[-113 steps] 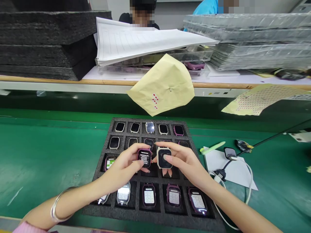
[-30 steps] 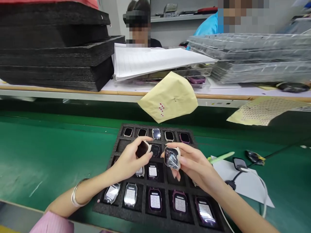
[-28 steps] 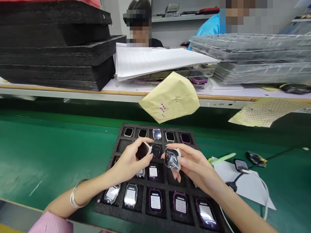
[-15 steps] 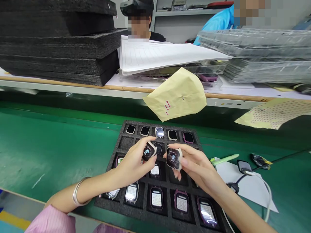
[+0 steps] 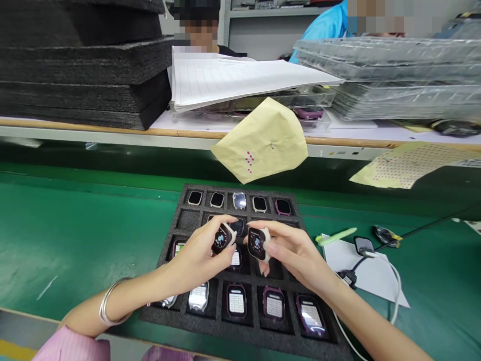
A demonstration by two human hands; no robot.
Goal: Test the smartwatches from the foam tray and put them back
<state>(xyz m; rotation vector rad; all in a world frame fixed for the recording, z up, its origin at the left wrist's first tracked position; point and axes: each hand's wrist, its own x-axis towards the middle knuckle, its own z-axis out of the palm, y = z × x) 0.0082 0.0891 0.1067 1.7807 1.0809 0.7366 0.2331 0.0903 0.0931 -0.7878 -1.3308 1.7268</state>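
Observation:
My left hand [image 5: 199,255] grips a beige smartwatch body [image 5: 221,237] with a lit dark screen. A second beige smartwatch body [image 5: 257,243], screen also lit, is held in my right hand [image 5: 293,253]. Both hands hover side by side over a black foam tray [image 5: 173,310] with square pockets. Several watch bodies lie in the tray: dark-screened ones in the far row [image 5: 238,200], lit white-screened ones in the near row [image 5: 236,302]. A pocket at the tray's left [image 5: 188,219] holds nothing. A silver bangle [image 5: 107,307] sits on my left wrist.
The tray rests on a green belt [image 5: 75,235]. To the right lie a white sheet [image 5: 370,273], a cable with charger puck [image 5: 363,246] and a green pen [image 5: 336,235]. Behind, a shelf carries black foam stacks [image 5: 82,65], papers [image 5: 240,75], clear trays [image 5: 391,75]; a yellow sheet [image 5: 263,140] hangs. Two people sit beyond.
Earlier I held a purple watch and a beige one. Both watches held now went from dark screens to lit ones, and my hands stayed over the tray's middle.

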